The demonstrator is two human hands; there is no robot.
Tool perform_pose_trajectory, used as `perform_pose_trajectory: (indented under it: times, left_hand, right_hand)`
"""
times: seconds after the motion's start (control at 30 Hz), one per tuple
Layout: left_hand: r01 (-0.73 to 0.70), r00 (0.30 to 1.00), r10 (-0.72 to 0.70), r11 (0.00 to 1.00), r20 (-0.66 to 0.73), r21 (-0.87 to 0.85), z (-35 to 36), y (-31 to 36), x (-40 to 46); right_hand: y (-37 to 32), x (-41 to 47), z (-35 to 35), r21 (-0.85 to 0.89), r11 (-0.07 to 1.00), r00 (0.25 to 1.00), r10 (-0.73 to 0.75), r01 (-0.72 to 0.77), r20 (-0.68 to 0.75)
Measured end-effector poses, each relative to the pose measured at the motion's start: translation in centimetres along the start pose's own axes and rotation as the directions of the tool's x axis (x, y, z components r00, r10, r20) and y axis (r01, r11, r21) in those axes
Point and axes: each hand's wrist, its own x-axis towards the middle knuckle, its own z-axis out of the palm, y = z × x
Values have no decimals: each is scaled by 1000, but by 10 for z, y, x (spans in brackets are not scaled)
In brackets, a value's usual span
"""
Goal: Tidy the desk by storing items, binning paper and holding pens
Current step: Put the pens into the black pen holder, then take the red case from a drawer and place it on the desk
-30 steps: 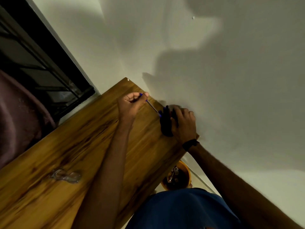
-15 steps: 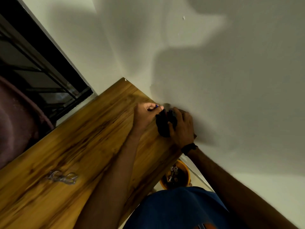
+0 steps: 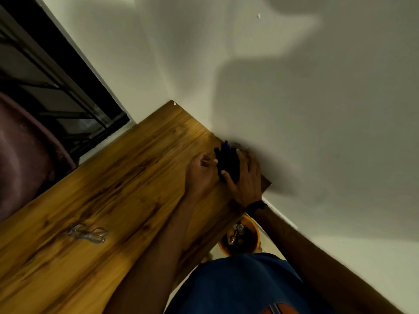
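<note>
While my view sits tilted over the wooden desk (image 3: 118, 184), which runs up to the pale wall (image 3: 294, 109), the job at hand looks like seating pens in the dark pen holder (image 3: 227, 165) at the far edge by the wall. My right hand (image 3: 246, 177) wraps the holder, thumb across its front and fingers curled round the far side, so it stands braced. My left hand (image 3: 200, 171) is beside it, fingers loosely curled; I cannot tell if it pinches anything, too dim. Blue pen tops (image 3: 225, 145) stick out of the holder's mouth. To do this well I'd keep the holder pinned upright against the desk, feed each pen straight down, and let go only once it settles. An orange bin (image 3: 255, 227) stands below the desk edge, near my blue lap. A clear crumpled wrapper (image 3: 87, 233) lies well apart on the near desk, likely next for binning.
</note>
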Motion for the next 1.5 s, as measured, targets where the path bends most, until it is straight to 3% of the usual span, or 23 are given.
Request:
perform_pose_trajectory:
  times: [0.13,0.23,0.43,0.53,0.6,0.63,0.83,0.97,1.2,1.5]
  left_hand:
    - [36,996,-43,996,74,85,-2,-39,-12]
    - [58,996,-75,963,54,263,-14,-75,-26]
    - [-87,996,75,760,46,645,-53,-146,-81]
    - [-83,997,63,688,55,721,-67,-164,-101]
    - [-80,997,61,676,53,733,-80,-172,-110]
    - [-75,997,63,676,44,733,-85,-176,-114]
    - [-10,1000,1,637,13,771,-122,-198,-138]
    - [68,998,-41,649,-55,757,-148,-214,-159]
    - [176,983,-81,687,-167,705,-169,-228,-202]
    - [405,909,-218,658,-354,635,-179,-238,-271]
  right_hand:
    - [-12,-9,7,-68,997,999,27,-29,-34]
    - [-23,-15,12,-197,975,993,-116,108,-31]
    - [-49,-43,41,-120,917,902,-340,381,266]
    - [-55,-59,72,-61,905,773,-324,422,545]
    - [-57,-74,96,-95,882,680,-283,462,677]
    - [-59,-81,105,-130,869,671,-266,478,692]
    - [-86,-86,132,-151,868,717,-279,473,639]
    - [-110,-98,147,-141,839,684,-317,525,657]
    - [-140,-122,164,-63,751,562,-433,657,705]
    - [-152,-149,168,28,753,535,-492,657,686]
